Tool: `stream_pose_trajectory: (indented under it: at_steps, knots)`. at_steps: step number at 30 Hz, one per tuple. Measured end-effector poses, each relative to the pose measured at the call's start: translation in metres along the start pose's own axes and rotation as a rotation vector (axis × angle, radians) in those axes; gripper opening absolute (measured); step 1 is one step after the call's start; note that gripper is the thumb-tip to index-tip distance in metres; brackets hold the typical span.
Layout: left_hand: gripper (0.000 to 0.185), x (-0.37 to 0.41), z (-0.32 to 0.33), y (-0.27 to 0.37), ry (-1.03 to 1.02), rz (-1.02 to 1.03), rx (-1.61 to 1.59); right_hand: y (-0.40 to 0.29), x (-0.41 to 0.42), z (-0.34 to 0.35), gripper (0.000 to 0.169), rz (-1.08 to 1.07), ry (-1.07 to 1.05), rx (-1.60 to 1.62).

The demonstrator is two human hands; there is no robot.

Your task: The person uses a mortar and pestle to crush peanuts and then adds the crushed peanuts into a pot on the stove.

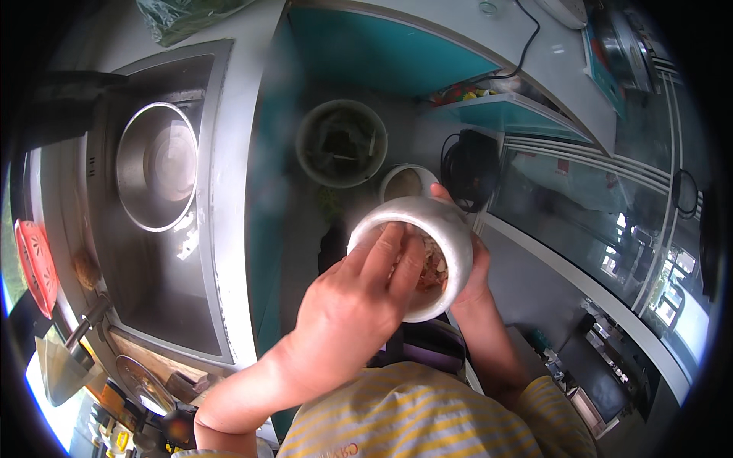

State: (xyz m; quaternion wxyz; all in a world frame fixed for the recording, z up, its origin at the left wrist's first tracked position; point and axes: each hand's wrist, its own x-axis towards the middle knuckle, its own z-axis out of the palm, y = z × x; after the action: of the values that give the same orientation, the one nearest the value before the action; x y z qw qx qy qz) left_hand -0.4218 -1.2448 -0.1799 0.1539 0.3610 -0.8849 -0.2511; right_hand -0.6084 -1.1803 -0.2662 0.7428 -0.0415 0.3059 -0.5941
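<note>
A thick-walled white bowl (459,252), perhaps a mortar, is tilted with its mouth towards me. My right hand (476,275) grips its outside from the right and behind, partly hidden by the bowl. Chopped pale and reddish food pieces (433,266) lie inside. My left hand (366,286) reaches over the near rim, its fingers down in the bowl; the fingertips are partly hidden, and whether they pinch any food cannot be seen. Below the bowl, on the floor, stand a small white bucket (430,177) and a round lined bin (302,151).
On the left, a steel basin (123,183) sits in the sink (216,229), beside a faucet (91,320). A glass lid (140,383) leans nearby. A counter (564,57) with a black cable runs along the upper right, above a low shelf (527,117). Glass sliding doors (561,183) stand at right.
</note>
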Motion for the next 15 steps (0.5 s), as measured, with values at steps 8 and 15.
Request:
stream_pose_trajectory:
  at_steps: [8, 15]
  knots:
    - [0.034, 0.034, 0.038, -0.036, -0.228, -0.322, -0.385, 0.002, 0.046, -0.002, 0.054, 0.048, 0.161, -0.017]
    - [0.037, 0.039, -0.006, -0.037, 0.064, -0.043, -0.419, -0.01, 0.053, -0.017, 0.058, 0.054, -0.012, 0.054]
